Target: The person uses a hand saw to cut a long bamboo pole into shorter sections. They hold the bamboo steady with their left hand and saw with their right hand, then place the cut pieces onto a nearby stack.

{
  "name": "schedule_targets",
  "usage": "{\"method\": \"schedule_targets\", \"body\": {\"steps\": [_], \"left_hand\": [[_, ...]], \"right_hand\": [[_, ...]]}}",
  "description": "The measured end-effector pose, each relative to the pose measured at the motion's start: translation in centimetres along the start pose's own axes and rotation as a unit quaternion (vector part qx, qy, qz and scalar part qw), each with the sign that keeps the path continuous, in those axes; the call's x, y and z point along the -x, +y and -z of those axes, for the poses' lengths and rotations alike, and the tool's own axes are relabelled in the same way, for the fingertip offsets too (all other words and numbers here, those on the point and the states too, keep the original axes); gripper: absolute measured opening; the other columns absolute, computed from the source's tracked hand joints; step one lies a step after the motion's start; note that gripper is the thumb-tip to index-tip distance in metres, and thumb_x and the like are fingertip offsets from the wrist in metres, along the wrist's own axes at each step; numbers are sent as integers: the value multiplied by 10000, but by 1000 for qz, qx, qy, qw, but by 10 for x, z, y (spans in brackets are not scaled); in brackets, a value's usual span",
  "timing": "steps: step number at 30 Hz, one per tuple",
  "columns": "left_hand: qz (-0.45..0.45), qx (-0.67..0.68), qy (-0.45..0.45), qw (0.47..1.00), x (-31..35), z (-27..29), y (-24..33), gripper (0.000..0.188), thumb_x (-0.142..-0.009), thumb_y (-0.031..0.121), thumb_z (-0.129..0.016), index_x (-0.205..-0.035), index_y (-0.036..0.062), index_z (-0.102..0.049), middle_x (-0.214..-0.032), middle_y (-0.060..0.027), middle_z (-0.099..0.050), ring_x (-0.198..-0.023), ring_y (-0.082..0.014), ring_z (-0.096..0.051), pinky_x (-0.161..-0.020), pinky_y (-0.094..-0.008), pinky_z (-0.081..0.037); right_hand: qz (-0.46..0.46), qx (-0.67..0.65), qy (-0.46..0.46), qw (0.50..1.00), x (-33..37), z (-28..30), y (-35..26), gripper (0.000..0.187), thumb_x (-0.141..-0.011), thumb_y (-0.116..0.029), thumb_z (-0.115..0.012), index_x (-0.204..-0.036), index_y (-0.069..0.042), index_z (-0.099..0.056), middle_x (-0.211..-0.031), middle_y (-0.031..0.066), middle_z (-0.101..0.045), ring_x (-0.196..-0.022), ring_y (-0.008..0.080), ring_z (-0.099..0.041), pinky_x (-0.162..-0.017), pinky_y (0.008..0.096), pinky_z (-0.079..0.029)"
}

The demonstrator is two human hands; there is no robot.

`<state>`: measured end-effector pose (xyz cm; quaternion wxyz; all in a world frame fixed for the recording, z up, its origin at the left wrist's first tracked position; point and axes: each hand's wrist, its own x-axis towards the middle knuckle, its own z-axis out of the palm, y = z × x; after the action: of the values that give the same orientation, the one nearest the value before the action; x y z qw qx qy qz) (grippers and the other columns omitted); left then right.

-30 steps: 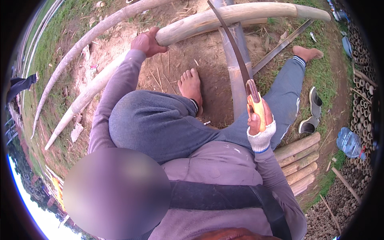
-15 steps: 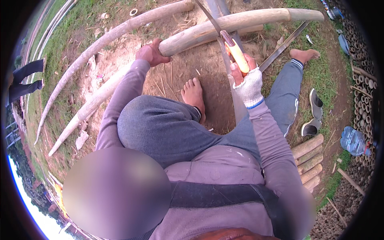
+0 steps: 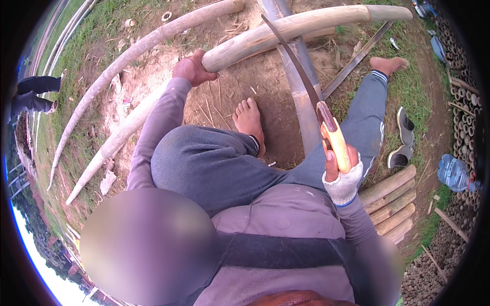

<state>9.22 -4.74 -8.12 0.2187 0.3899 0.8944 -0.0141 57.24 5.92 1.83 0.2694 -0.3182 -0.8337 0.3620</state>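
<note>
My left hand (image 3: 191, 69) is closed around the near end of a thick bamboo pole (image 3: 316, 23), which slopes up to the far right. In my right hand (image 3: 345, 176), wearing a white fingerless glove, is a curved hand saw (image 3: 333, 135) with an orange-yellow handle. Its long dark blade reaches up and left, and the tip lies at the pole's far side. Beneath the pole a grey bamboo support (image 3: 301, 86) runs between my legs. A second, paler pole (image 3: 120, 132) passes under my left forearm toward the lower left.
A third bamboo pole (image 3: 138, 53) curves along the far left. At right are sandals (image 3: 403, 137), cut bamboo lengths (image 3: 392, 201), a blue plastic bottle (image 3: 454, 173) and stacked bamboo pieces (image 3: 462, 122). Another person's legs (image 3: 38, 94) show at the left edge.
My right hand has drawn the saw back toward my body, down and slightly right, so more of its blade lies on the near side of the pole. My left hand stays on the pole's end.
</note>
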Motion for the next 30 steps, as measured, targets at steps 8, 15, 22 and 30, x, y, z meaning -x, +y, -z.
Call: {"method": "schedule_targets", "body": {"steps": [8,15,22,30], "left_hand": [[-4,15,3,1000,-6,7,11,893,-698,570,-892,-1451,165,-635,-1144,-176,-806,-1073,-367,-777,-969,-452,-597],[6,18,5,1000,0,-2,-4,867,-710,588,-891,-1427,173,-638,-1114,-164,-809,-1034,-356,-784,-937,-462,-604],[-12,21,-3,1000,-11,-5,2,882,-700,598,-894,-1436,184,-638,-1139,-163,-808,-1066,-350,-780,-964,-458,-600],[-5,49,-8,999,-2,5,-4,859,-687,516,-914,-1416,135,-666,-1167,-170,-809,-1091,-357,-776,-1001,-436,-589]], "right_hand": [[51,18,87,995,-186,-117,11,351,-1000,-335,-782,-1005,6,-697,-745,229,-688,-687,439,-704,-636,472,-554],[-47,-49,-3,998,-14,-11,11,241,-1021,-179,-763,-1091,37,-681,-881,135,-711,-751,239,-695,-693,379,-544],[70,-18,88,993,-135,-104,35,289,-992,-257,-797,-1062,4,-696,-784,202,-709,-693,384,-719,-638,442,-558],[28,-28,28,999,-50,-48,30,242,-961,-150,-831,-1041,8,-666,-825,141,-684,-730,289,-690,-703,386,-554]]}}
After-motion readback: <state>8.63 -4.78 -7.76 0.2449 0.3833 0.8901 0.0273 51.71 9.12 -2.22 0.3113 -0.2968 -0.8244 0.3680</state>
